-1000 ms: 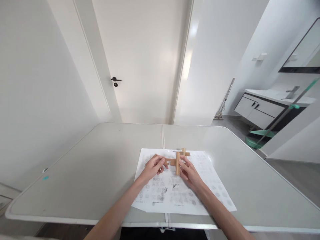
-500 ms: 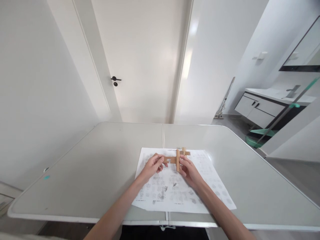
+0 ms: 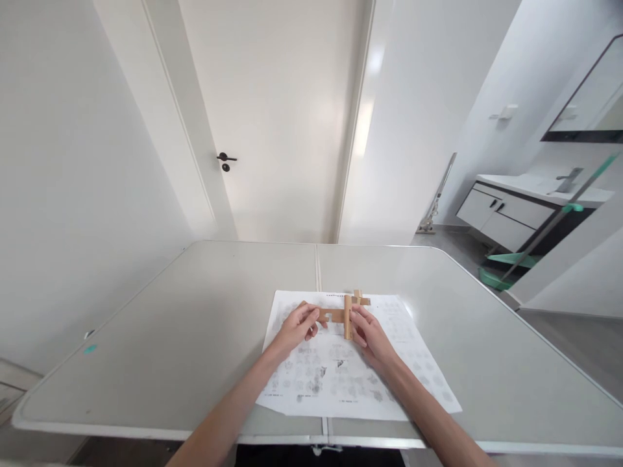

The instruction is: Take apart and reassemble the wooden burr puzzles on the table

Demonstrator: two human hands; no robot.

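Observation:
Between my hands is a brown piece (image 3: 333, 316) with a notch in its lower edge, wood or cardboard by its look. It meets an upright brown bar (image 3: 347, 318) at its right end, forming a cross shape. My left hand (image 3: 299, 323) pinches the notched piece at its left end. The fingers of my right hand (image 3: 368, 329) close on the right side of the upright bar, hiding part of it. Just beyond my right fingers are small brown pieces (image 3: 359, 298); I cannot tell whether they join the bar. A white printed sheet (image 3: 341, 402) lies beneath.
The sheet rests on a grey folding table (image 3: 170, 337) with a centre seam. A teal spot (image 3: 90, 349) marks its left side. A white door (image 3: 277, 117) stands behind. To the right are a washbasin cabinet (image 3: 506, 211), a mop (image 3: 438, 194) and a green dustpan (image 3: 495, 277).
The whole view has shifted slightly. Both hands keep their hold on the brown pieces, and the upright bar looks slightly straighter.

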